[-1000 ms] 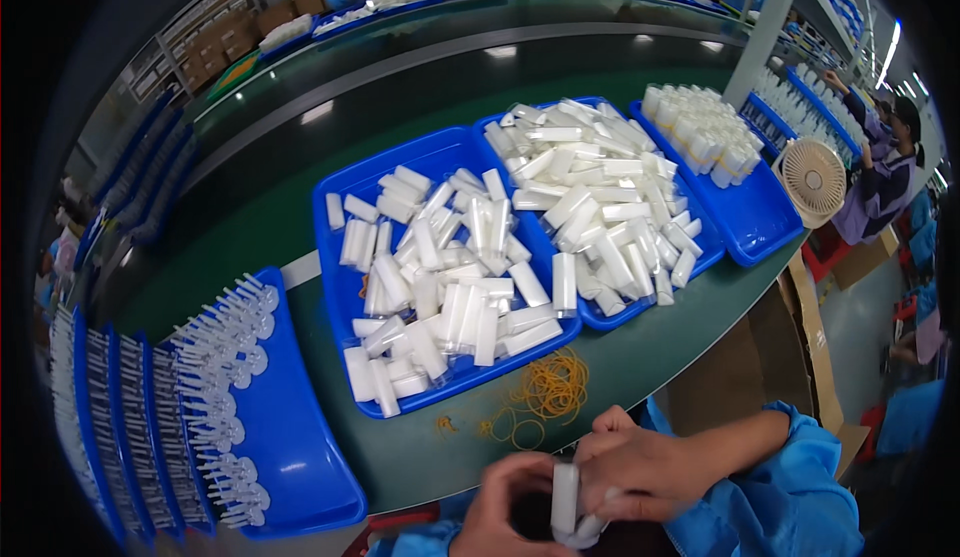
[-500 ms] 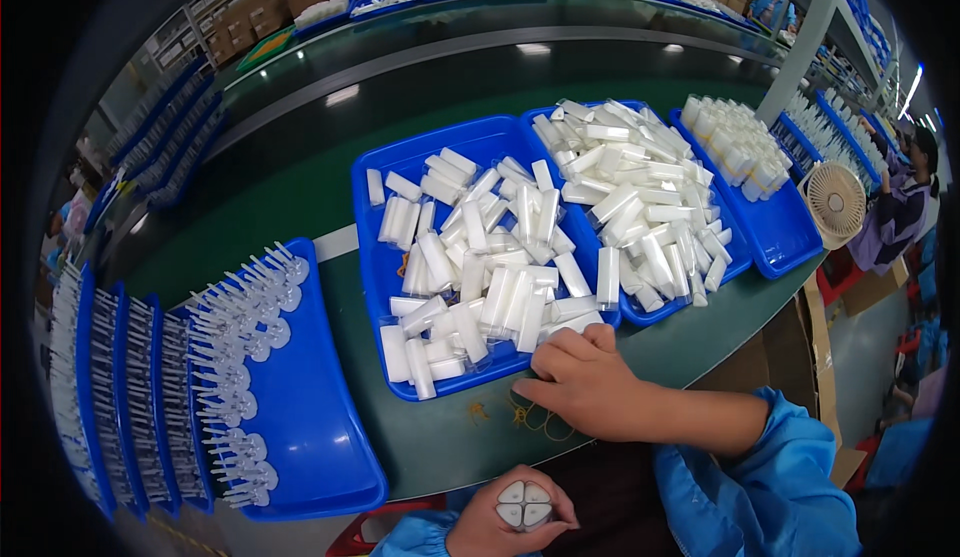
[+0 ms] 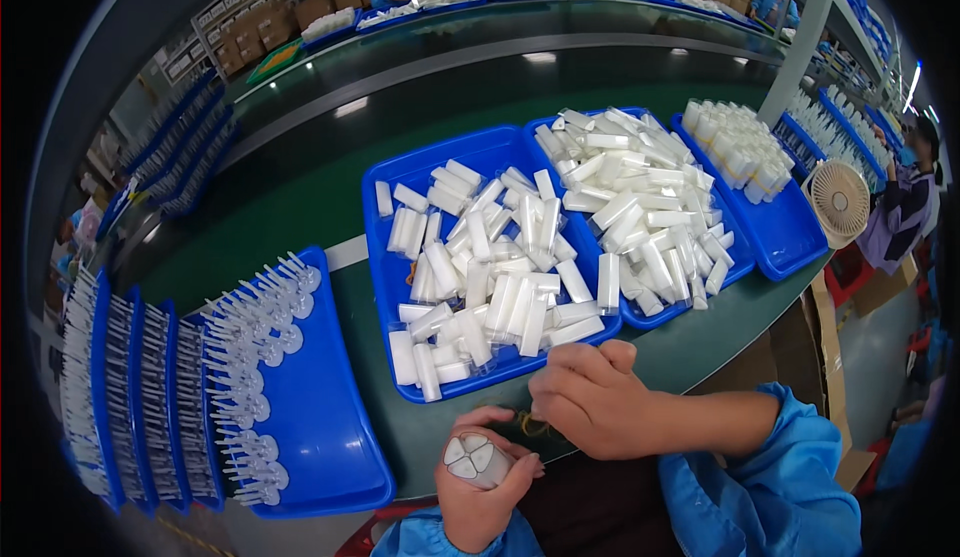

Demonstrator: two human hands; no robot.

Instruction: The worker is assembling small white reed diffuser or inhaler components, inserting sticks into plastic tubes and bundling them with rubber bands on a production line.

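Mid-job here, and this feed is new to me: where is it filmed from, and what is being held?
There's no machine: these are a person's two bare hands. One wide fisheye camera, worn on the head, looks down, so straight edges bend. The left hand holds a bundle of white pieces, ends up. The right hand is at some yellow bands; its fingers hide whether it grips one. On the green table, two blue trays hold loose white pieces. Left stands a tray of clear stemmed parts; right, a fan.
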